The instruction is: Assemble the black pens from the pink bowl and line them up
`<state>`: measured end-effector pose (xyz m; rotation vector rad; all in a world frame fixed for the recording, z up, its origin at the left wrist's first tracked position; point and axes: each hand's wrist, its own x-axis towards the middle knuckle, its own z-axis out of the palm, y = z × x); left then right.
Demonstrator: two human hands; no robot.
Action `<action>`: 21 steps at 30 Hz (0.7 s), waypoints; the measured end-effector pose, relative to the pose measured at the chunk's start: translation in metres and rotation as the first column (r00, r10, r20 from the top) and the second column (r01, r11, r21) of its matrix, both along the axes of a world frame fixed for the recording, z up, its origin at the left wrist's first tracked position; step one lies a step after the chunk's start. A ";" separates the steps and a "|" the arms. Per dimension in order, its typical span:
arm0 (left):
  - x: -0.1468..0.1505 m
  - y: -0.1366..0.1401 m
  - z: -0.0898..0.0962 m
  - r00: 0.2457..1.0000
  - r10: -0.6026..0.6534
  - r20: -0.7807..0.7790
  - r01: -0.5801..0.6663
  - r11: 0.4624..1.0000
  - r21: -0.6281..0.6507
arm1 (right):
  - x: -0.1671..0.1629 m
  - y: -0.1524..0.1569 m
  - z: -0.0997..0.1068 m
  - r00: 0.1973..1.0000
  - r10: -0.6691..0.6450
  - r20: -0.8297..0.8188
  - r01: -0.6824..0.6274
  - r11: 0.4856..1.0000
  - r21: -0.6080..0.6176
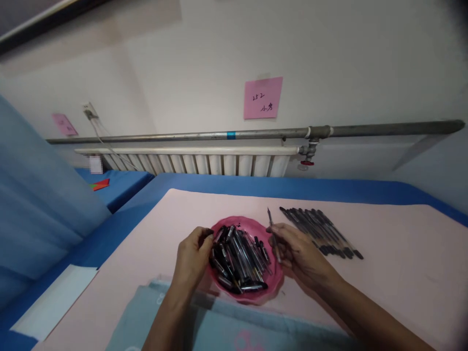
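I judge a light pinch on the barrel best for this slim pen [270, 218], its bare point up and clear of my fingers; my right hand [298, 248] grasps it at the right edge of the pink bowl [275, 288]; my left hand [192, 256] curls at the left rim, thumb and forefinger nearly meeting, though I can't tell whether they grip anything; loose pens [241, 256] fill the bowl; a row of pens [321, 231] lies rightward on the pink sheet [395, 273].

Pale wall [343, 63] — white radiator [215, 164] below metal pipe [175, 137] — blue curtain [32, 195].
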<state>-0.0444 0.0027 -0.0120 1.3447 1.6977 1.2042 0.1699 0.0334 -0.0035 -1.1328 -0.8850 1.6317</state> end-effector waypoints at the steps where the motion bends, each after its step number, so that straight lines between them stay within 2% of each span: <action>1: 0.000 0.000 -0.001 0.998 0.000 -0.062 0.000 1.000 0.006 | 0.000 0.000 -0.001 1.000 0.000 -0.005 0.000 1.000 -0.001; 5: 0.011 0.002 -0.007 0.938 -0.082 -0.336 0.102 0.994 0.044 | 0.000 0.001 -0.005 1.000 -0.016 -0.020 0.015 1.000 -0.004; 9: 0.026 0.007 -0.015 0.748 -0.233 -0.622 0.311 0.950 0.018 | 0.000 0.002 -0.007 1.000 0.008 -0.025 -0.008 1.000 0.008; 11: 0.030 0.009 -0.017 0.665 -0.274 -0.695 0.352 0.935 -0.032 | 0.000 0.002 -0.007 1.000 0.007 -0.013 -0.007 1.000 0.016; 12: 0.031 0.009 -0.017 0.651 -0.283 -0.704 0.355 0.934 -0.047 | 0.000 0.002 -0.006 1.000 0.004 -0.006 -0.004 1.000 0.019; 15: 0.031 0.011 -0.017 0.707 -0.288 -0.646 0.358 0.933 -0.024 | -0.001 0.001 -0.004 1.000 0.004 -0.004 -0.004 1.000 0.017; 21: 0.030 0.010 -0.017 0.835 -0.232 -0.499 0.331 0.936 0.118 | 0.000 0.002 -0.004 0.999 0.033 -0.012 -0.033 0.999 0.024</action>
